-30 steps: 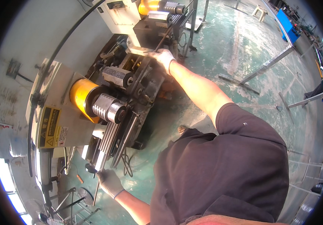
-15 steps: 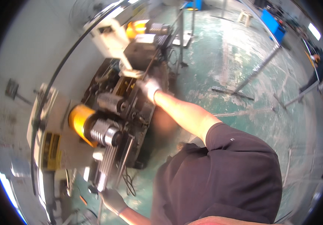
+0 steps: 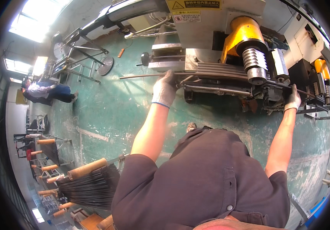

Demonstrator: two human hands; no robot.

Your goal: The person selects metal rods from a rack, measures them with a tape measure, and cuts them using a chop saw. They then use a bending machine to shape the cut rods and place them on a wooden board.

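Observation:
A long thin metal rod (image 3: 139,76) runs across the front of a machine with a yellow housing (image 3: 245,28). My left hand (image 3: 164,91), in a pale glove, is closed round the rod left of the machine's grooved metal roller (image 3: 254,61). Farther right, my right hand (image 3: 293,100), gloved too, is closed on the same rod beyond the roller. The rod's left end sticks out past my left hand. Part of the rod's middle is hard to make out against the machine. Behind it lies a ribbed metal bed (image 3: 220,68).
A black knob (image 3: 145,59) juts from the machine's left end. A bundle of dark rods (image 3: 86,186) lies on a rack with brown rollers (image 3: 88,168) at lower left. Another person (image 3: 50,89) stands at far left, near a metal frame stand (image 3: 81,57). The floor (image 3: 107,111) is worn green.
My view has swung round, so the machine now spans the top right instead of the left. Both hands now show on the rod, widely spaced along the machine's front.

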